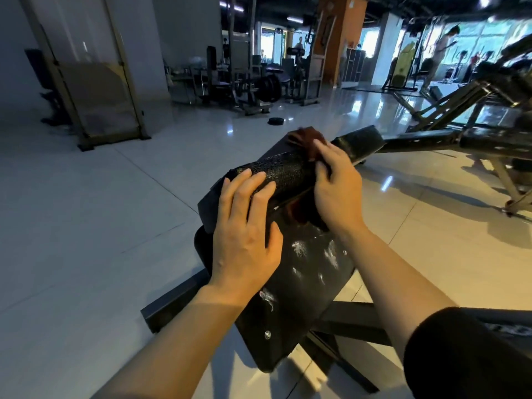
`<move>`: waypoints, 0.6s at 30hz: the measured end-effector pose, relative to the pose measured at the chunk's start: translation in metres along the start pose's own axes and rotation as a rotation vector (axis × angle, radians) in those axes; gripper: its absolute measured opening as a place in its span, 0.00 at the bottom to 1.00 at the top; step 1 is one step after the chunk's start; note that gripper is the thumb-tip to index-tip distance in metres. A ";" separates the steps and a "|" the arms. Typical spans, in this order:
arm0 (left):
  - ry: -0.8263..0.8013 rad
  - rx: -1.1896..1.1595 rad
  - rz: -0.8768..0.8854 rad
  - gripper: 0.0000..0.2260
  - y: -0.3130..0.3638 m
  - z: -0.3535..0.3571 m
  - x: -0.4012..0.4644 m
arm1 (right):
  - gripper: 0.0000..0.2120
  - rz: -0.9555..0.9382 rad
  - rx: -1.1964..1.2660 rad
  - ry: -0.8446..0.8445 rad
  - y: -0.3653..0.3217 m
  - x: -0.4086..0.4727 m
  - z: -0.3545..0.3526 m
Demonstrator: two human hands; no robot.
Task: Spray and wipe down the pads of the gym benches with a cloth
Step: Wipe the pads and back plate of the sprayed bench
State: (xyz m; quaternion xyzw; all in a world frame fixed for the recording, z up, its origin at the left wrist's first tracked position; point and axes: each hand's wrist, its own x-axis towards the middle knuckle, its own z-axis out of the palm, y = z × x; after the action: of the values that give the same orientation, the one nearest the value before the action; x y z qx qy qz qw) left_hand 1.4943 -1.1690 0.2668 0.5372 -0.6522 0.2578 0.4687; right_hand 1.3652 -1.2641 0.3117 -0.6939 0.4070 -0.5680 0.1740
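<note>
both hands on roller pad (288, 171), long axis left-right.

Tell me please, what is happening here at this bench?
A person is wiping a gym bench. The right hand holds a brown cloth wrapped over the black roller pad. The left hand rests flat on the same roller, fingers straight, steadying it. The seat pad below shows white worn or wet marks. No spray bottle is in view. Other gym machines stand behind on the shiny tiled floor.
</note>
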 end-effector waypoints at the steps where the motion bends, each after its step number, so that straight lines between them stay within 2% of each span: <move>1: 0.002 0.001 0.004 0.25 0.000 0.000 0.001 | 0.18 0.079 0.027 0.011 0.005 0.006 -0.003; 3: 0.008 0.014 0.006 0.25 -0.001 0.002 0.001 | 0.18 0.135 0.053 0.034 0.004 0.005 -0.004; 4: 0.011 0.017 -0.001 0.25 -0.001 0.004 0.001 | 0.17 0.093 0.053 0.042 -0.003 -0.002 -0.002; 7: 0.031 0.015 -0.019 0.26 -0.001 0.007 0.000 | 0.16 -0.175 0.013 -0.014 -0.028 -0.033 0.015; 9: 0.044 0.019 -0.025 0.26 0.000 0.009 0.000 | 0.17 -0.266 -0.017 -0.062 -0.032 -0.040 0.020; 11: 0.046 0.010 -0.030 0.26 0.001 0.008 0.001 | 0.19 -0.274 -0.042 -0.069 -0.024 -0.029 0.014; 14: 0.036 -0.001 -0.028 0.26 0.003 0.005 0.001 | 0.19 -0.185 -0.032 0.048 -0.010 -0.014 0.005; 16: 0.016 0.002 -0.020 0.26 0.002 0.003 0.000 | 0.18 -0.206 -0.076 0.117 -0.013 -0.023 0.010; 18: -0.004 -0.001 -0.016 0.26 -0.002 0.002 0.000 | 0.18 -0.278 -0.103 0.101 -0.019 -0.040 0.014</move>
State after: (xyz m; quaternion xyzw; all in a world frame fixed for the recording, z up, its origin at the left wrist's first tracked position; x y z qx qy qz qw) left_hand 1.4951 -1.1710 0.2654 0.5427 -0.6488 0.2528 0.4696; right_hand 1.3841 -1.2250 0.2947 -0.7222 0.3438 -0.5990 0.0373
